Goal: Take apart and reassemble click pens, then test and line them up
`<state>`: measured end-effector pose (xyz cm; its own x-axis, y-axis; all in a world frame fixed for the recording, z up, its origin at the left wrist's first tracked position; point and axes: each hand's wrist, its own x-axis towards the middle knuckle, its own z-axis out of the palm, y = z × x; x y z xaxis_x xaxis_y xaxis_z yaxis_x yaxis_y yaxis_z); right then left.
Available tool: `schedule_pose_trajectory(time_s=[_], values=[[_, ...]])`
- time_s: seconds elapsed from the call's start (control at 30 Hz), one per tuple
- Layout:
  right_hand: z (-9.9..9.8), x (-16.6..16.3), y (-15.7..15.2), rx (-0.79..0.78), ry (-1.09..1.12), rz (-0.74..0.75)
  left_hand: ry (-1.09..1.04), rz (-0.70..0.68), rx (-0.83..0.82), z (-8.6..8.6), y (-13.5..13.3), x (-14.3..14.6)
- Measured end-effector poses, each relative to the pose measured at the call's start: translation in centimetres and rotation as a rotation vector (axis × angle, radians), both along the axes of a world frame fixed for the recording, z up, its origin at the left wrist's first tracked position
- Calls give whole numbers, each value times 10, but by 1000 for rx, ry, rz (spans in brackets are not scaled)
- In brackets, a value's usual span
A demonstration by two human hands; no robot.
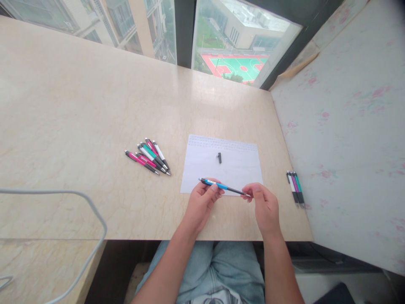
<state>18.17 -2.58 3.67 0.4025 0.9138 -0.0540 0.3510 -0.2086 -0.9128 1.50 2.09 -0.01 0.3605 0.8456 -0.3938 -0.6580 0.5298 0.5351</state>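
Observation:
My left hand is closed around the blue barrel of a ballpoint pen, thumb on top. Its black clicker end points left, and a thin dark length runs from the barrel to a pointed tip on the right. At that tip, the fingers of my right hand pinch together. Both hands are just above the near edge of a white sheet of paper, which has rows of writing along its far edge. A small black piece, which looks like a pen part, lies on the sheet.
Left of the paper, several pens in pink, white and green lie in a loose pile. Three pens lie side by side by the patterned wall. A grey cable loops over the near left of the marble-look table.

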Motion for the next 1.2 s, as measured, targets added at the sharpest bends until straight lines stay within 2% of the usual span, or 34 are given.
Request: schedule_pose_trajectory(time_s=[0.07,0.13,0.33,0.43,0.53,0.67,0.77,0.83,0.9,1.07,1.2], values=[[-7,4,12,3,50,-43,-45,40,-44,1,1,-1],[-14,6,31,-28,10,-51,-80,63,-69,1,3,-2],[-25,-13,89,-88,-494,45,-108,62,-84,1,4,-2],[-28,-27,104,-156,-666,47,-115,62,-90,2,4,-2],[-31,-31,107,-206,-741,27,-116,56,-92,3,4,-3],[-30,-18,96,-160,-645,-10,-104,49,-95,2,4,-3],[-24,1,75,-103,-343,-30,-88,47,-96,1,3,-2],[-17,13,55,-105,-49,31,-80,47,-90,1,3,-2],[-8,23,33,-112,87,31,-71,48,-78,0,2,-1],[6,40,-16,-38,118,-68,-38,51,-57,1,2,-1],[11,42,-33,6,84,-116,-18,58,-48,2,2,0]])
